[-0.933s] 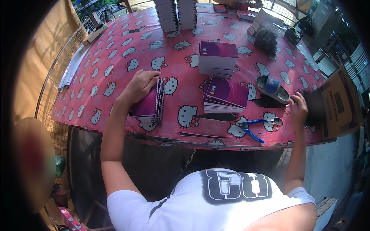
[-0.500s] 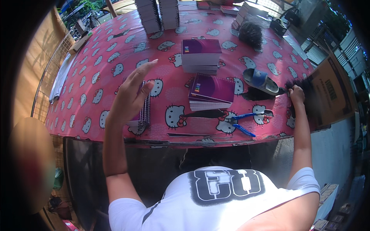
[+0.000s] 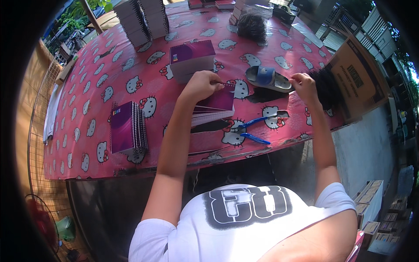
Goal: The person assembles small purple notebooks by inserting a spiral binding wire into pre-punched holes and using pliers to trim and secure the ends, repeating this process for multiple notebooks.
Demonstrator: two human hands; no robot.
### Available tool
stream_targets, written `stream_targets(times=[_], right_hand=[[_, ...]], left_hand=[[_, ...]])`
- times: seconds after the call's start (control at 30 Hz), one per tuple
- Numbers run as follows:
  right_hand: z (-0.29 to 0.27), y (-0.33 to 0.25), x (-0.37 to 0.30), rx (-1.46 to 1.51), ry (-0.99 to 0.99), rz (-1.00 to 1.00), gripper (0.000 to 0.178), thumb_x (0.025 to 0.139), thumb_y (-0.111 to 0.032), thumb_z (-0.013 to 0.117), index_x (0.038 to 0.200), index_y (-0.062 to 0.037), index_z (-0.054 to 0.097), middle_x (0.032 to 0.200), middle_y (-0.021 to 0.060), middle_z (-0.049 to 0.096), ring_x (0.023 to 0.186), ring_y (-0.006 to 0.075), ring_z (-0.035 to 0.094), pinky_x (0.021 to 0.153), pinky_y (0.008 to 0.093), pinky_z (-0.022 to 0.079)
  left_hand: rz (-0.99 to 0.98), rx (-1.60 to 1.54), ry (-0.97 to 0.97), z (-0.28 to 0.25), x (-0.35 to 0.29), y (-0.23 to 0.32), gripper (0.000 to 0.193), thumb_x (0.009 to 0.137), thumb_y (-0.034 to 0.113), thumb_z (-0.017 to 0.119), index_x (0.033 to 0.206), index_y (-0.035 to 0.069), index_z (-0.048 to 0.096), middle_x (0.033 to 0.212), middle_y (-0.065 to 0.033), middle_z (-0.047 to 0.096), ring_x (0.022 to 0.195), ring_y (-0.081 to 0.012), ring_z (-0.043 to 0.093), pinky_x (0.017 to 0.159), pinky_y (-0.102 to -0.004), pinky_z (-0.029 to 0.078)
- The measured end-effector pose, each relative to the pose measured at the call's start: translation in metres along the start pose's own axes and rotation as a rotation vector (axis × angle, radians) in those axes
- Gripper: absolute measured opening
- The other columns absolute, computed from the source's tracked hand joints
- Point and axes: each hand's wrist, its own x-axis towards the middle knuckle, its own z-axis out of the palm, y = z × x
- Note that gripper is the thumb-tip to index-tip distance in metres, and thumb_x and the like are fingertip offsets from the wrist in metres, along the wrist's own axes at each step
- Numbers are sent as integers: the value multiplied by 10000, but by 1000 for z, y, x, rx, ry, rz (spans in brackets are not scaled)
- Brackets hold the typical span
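My left hand [image 3: 201,88] is closed at the top edge of a purple-covered notebook [image 3: 221,99], the uppermost of a short stack with punched edges. My fingers and wrist cover the left part of that stack. My right hand [image 3: 305,88] is pinched beside the heel of a blue and grey slide sandal [image 3: 267,77]; whatever is between its fingertips is too small to make out. Right beside that hand lies a bundle of black binding coils [image 3: 326,92]. Blue-handled cutting pliers [image 3: 253,129] lie in front of the notebooks, near the table edge.
Coil-bound purple notebooks [image 3: 126,127] are piled at the left. Behind the middle stack stands a taller notebook stack [image 3: 192,59]. Tall coil-bound piles [image 3: 142,24] and a bagged black bundle [image 3: 252,28] are farther back. A cardboard box [image 3: 355,78] stands at the right edge of the pink tablecloth [image 3: 87,118].
My left hand has moved right from above the coil-bound pile and closed on the middle stack's top notebook. My right hand has drawn back from the black coils. The view has shifted.
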Motion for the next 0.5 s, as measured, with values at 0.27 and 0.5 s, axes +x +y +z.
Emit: stream_targets(times=[0.27, 0.5], right_hand=[[-2, -146, -33, 681, -90, -147, 195, 777, -54, 742, 966, -31, 695, 857, 44, 669, 734, 81, 617, 632, 230, 483], [4, -177, -33, 798, -150, -85, 200, 763, -39, 750, 955, -38, 696, 826, 30, 646, 697, 78, 572, 631, 233, 462]], left_hand=[[273, 185, 346, -22, -58, 43, 151, 765, 125, 748, 906, 72, 732, 865, -48, 698, 805, -204, 647, 911, -369, 423], [179, 462, 607, 0, -77, 61, 179, 790, 180, 732, 966, 162, 751, 980, 16, 700, 1031, -196, 603, 1046, -512, 263]])
